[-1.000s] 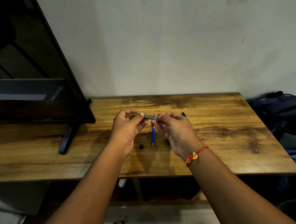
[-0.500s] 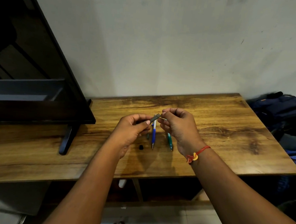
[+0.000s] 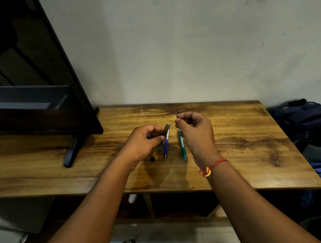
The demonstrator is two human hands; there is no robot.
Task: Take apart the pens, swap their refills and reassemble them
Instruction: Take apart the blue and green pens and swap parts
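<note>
My left hand [image 3: 147, 139] holds a dark grey pen barrel [image 3: 166, 129], its open end tilted up. My right hand [image 3: 195, 131] pinches the thin end of a refill [image 3: 172, 123] that sticks out of that barrel's top. Below the hands on the wooden table [image 3: 249, 146] lie a blue-and-white pen [image 3: 166, 148] and a teal pen [image 3: 182, 147], side by side, tips toward me. A small black pen piece [image 3: 152, 159] lies on the table left of the blue pen. Another small part beside the blue pen is mostly hidden by my left hand.
A large black TV [image 3: 35, 86] on a stand [image 3: 72, 151] fills the table's left side. A blue backpack and clothes [image 3: 308, 120] sit off the table's right edge. A pale wall rises just behind the table.
The barrel has turned from level to tilted upright in my left hand. My right hand has drawn away up and to the right, pulling the thin refill out of the barrel end.
</note>
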